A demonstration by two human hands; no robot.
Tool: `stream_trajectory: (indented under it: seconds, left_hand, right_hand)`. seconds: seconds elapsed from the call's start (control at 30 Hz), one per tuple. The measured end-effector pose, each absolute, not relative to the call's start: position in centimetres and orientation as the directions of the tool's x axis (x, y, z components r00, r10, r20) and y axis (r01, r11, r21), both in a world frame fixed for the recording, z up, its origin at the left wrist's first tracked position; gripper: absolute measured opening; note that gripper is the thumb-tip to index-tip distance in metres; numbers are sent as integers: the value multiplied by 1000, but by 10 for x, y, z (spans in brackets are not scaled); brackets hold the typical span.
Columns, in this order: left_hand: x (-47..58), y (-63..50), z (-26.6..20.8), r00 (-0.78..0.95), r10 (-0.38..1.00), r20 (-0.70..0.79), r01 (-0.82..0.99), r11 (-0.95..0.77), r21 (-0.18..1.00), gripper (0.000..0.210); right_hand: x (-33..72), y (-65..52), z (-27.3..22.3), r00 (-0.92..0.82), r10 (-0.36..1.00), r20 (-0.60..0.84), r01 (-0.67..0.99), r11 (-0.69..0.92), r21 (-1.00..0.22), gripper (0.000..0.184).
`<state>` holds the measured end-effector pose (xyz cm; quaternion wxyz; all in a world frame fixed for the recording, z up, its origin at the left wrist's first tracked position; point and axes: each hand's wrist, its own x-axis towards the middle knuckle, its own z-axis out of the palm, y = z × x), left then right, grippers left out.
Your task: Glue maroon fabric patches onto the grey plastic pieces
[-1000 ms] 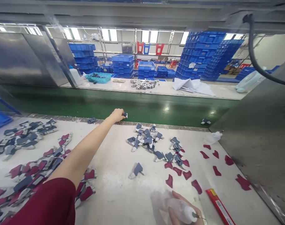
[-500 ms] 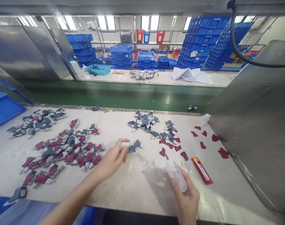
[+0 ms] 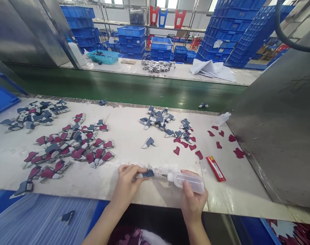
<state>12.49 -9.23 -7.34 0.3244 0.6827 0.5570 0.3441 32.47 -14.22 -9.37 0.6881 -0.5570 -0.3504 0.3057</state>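
Between the thumb and fingers of my left hand (image 3: 128, 178) is a small blue-grey and white part (image 3: 148, 173), held just above the worktop near its front edge. My right hand (image 3: 194, 197) is wrapped round a translucent squeeze bottle (image 3: 189, 181), tipped on its side with its thin nozzle pointing left at the part, a small gap between them. A similar loose part (image 3: 149, 142) lies just beyond my left hand. Behind it is a cluster of blue-grey parts (image 3: 158, 119). Flat maroon pieces (image 3: 185, 144) are scattered to the right of that cluster.
A large heap of maroon-and-grey parts (image 3: 78, 143) covers the left of the worktop (image 3: 126, 132). At right lie a red packet (image 3: 215, 168) and a metal panel (image 3: 279, 136). A green belt (image 3: 119, 85) runs behind. Below the front edge is a plastic-lined blue bin (image 3: 42, 217).
My left hand has picked up one blue-grey part and drawn it nearer. My right hand has turned the bottle so its nozzle faces that part. The view has tilted downward.
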Motion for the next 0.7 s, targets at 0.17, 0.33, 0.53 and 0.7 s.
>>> stream_trajectory:
  seconds: [0.17,0.33,0.53,0.7]
  left_hand:
    - [125,-96,-76,15,999,-41,236,37,971,16]
    - [133,-97,-66,29,985,-168,-59,169,984,40]
    - [136,-101,-57,62,982,-179,-163,187,969,46]
    - [127,-106,-34,71,959,274,432,-277,858,10]
  right_hand:
    - [328,-141,-97,603,774,191,-36,266,-963,25]
    - [327,-138,-96,622,767,158,-97,276,-956,24]
    - [327,-139,-94,605,782,151,-118,276,-954,23]
    - [328,-139,-94,602,786,143,-96,249,-964,26]
